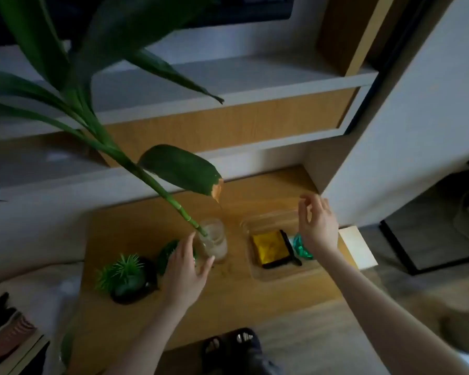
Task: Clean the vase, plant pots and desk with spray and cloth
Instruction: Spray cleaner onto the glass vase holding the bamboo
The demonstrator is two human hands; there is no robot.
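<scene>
Dim room, low light. White wall [406,109] at right. White-edged shelf [228,77] with wood-tone panel [228,125] beneath it. Dark screen [173,9] at top. Pale wood-look floor [309,347] below. Black-framed unit [428,239] at right. Shoe rack [8,339] lower left.

The right hand [318,226] hides most of the teal spray bottle [302,247].

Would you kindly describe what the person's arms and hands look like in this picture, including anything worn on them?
Both arms are bare as far as the picture shows: no sleeves reach the forearms or wrists. The left hand and the right hand wear no gloves, and no watch or bracelet shows. The picture is dim and slightly blurred, so small rings or marks cannot be ruled out. No tools or straps are attached to either arm.
</scene>
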